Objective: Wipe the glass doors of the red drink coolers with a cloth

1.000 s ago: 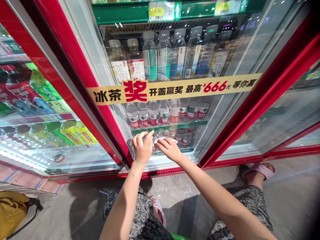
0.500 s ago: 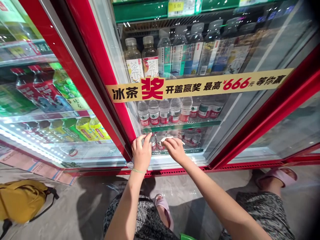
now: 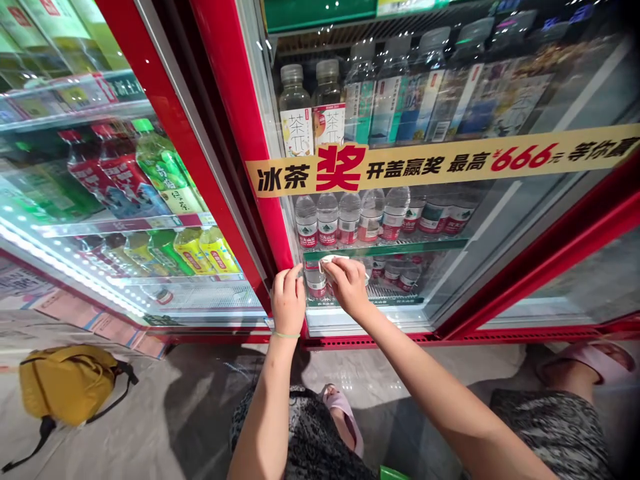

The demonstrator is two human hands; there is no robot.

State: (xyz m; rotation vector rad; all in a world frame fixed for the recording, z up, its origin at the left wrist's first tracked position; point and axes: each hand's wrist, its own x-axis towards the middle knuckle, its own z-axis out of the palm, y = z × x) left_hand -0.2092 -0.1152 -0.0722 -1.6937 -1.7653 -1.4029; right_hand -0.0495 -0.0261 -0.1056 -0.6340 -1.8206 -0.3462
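My right hand (image 3: 347,287) is closed on a crumpled white tissue (image 3: 334,259) and holds it at the lower glass of a red-framed drinks fridge door (image 3: 250,120). Part of the tissue is hidden behind the fingers. To its left, my left hand (image 3: 289,299) rests against the lower part of the red frame, its fingers stretched upward and holding nothing. A thin band circles that wrist. Behind the glass, small water bottles (image 3: 327,220) with red and white labels stand on the lower shelves.
A yellow strip sign (image 3: 435,163) crosses the glass above my hands. Taller bottles (image 3: 295,110) stand behind it. Another lit fridge section (image 3: 145,167) with drinks is on the left. A yellow backpack (image 3: 70,383) lies on the floor (image 3: 190,413). Pink slippers (image 3: 345,417) are below.
The view has shifted, so the fridge and sign appear further right. My right hand with the tissue has moved up and left along the glass, closer to my left hand, which stays at the frame.
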